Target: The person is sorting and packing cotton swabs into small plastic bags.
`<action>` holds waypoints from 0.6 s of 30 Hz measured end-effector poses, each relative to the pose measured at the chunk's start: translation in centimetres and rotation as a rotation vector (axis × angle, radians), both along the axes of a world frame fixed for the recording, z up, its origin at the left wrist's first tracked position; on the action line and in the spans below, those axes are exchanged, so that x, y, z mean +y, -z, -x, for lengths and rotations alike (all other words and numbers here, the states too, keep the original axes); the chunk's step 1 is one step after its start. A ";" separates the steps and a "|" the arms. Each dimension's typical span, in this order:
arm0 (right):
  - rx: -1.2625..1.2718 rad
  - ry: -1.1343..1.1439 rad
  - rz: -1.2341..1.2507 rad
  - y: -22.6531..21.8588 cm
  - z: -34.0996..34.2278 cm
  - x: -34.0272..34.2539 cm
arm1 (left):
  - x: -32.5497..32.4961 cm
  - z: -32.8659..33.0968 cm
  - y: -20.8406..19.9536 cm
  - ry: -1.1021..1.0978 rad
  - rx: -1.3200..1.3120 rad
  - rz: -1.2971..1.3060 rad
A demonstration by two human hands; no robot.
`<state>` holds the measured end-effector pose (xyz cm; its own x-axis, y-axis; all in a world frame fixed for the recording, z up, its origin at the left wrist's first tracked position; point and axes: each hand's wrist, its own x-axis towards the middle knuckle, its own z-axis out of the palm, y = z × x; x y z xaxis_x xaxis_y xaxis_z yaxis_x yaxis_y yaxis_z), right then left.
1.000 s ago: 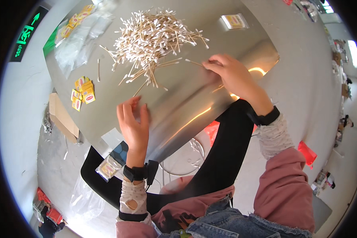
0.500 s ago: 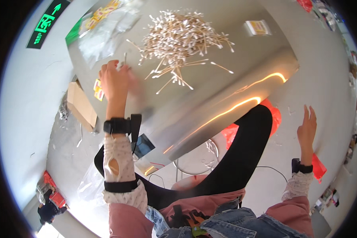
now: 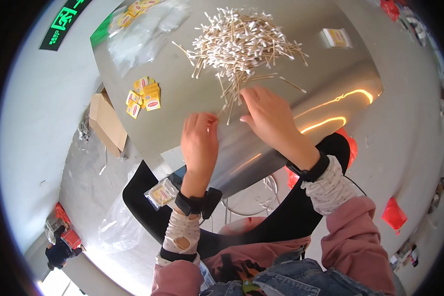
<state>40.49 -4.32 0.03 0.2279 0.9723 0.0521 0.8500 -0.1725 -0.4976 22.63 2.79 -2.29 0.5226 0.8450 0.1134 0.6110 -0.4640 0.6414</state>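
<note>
Grey metal table (image 3: pixel 182 84) is set against a pale wall (image 3: pixel 44 113) at the left, with a lit green sign (image 3: pixel 63 22) mounted at far left. A large loose heap of cotton swabs (image 3: pixel 241 44) is spread across the far middle of the table; one stray swab (image 3: pixel 292 84) is seen just right of the heap's near edge. Left hand (image 3: pixel 200 143) is held over the table, near the heap's straggling near end, fingers bent and thumb drawn close to them; whether a swab is pinched cannot be told. Right hand (image 3: pixel 269 116) is reached to the same end, index finger against the swabs, thumb spread apart; its grip cannot be made out. Yellow cards (image 3: pixel 144 96) are bunched left of the heap, clear plastic bags (image 3: pixel 143 47) beyond them. One filled packet (image 3: pixel 336 38) is placed at far right; another packet (image 3: pixel 162 193) is noted beside the left wrist.
</note>
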 end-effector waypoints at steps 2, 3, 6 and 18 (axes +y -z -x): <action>0.040 0.042 -0.053 1.1 -0.3 0.4 | -0.5 0.0 -0.1 0.036 -0.056 -0.046; 0.088 0.089 -0.107 1.6 -0.2 0.4 | -0.5 0.2 -0.3 0.022 -0.077 0.002; 0.150 0.125 -0.082 2.1 -0.5 -0.8 | -0.5 0.1 -0.5 -0.014 -0.123 0.047; 0.091 -0.128 -0.205 1.0 -2.7 1.8 | -0.4 -2.2 0.7 0.066 -0.156 -0.016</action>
